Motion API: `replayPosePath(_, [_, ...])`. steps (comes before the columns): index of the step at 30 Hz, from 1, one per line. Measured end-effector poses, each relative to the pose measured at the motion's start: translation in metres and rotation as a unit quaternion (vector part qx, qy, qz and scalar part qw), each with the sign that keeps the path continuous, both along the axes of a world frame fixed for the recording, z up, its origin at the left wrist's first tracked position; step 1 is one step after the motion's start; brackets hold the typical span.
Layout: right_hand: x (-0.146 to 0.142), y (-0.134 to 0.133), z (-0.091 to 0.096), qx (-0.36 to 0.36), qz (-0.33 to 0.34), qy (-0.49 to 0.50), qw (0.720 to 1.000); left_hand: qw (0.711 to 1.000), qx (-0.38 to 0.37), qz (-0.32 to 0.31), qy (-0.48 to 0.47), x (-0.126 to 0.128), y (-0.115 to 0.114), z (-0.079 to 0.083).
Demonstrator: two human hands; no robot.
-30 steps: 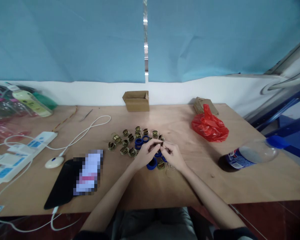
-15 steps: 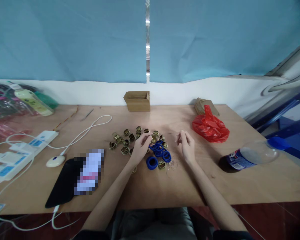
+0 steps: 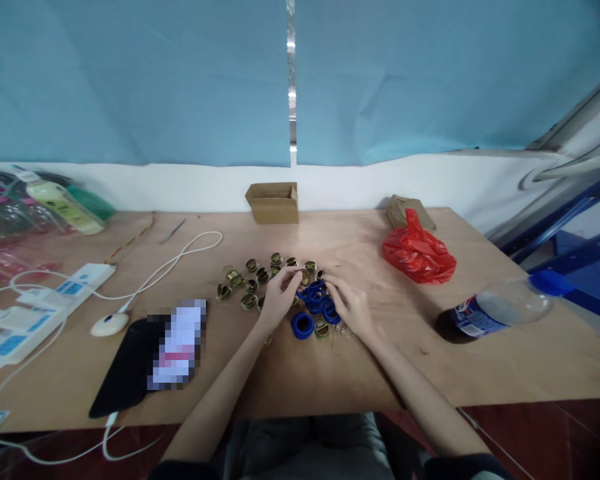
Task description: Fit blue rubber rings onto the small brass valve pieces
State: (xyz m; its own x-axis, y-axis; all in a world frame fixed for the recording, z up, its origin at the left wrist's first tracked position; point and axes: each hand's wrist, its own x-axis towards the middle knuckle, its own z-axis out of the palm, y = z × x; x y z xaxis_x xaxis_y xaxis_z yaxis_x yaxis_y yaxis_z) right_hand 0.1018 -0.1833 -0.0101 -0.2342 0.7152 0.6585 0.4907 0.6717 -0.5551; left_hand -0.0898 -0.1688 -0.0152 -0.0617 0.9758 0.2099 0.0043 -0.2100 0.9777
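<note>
My left hand is closed in a pinch on a round brass-coloured fitting, held above the middle of the pile. Across from it, my right hand has its fingers bent together close to the blue rings; whatever is between its fingertips is too small to make out. Several blue plastic rings lie bunched between the hands, and a larger blue ring sits nearer me. Beside that is a brass fitting with thin clear rings to its right. More brass fittings are scattered to the left.
A small open cardboard box stands at the back. To the right are a red plastic bag and a lying cola bottle. On the left lie a phone, a black pouch, white cables and a power strip.
My right hand has moved left and slightly down, from the bare wood to the blue rings. My left hand keeps its pinch on the brass fitting, almost in place.
</note>
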Motion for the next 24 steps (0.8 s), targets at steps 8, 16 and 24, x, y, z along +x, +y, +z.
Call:
replayPosePath(8, [0.007, 0.008, 0.003, -0.039, 0.017, -0.167, 0.985, 1.0, 0.013, -0.007, 0.027, 0.001, 0.0, -0.001])
replayPosePath(16, [0.002, 0.002, 0.003, -0.083, 0.036, -0.087, 0.992, 0.959, 0.151, -0.033, 0.237, 0.002, -0.012, 0.003])
replayPosePath(24, [-0.009, 0.0, -0.006, -0.113, 0.039, -0.035, 0.992, 0.89, 0.265, -0.036, 0.369, -0.003, -0.015, -0.005])
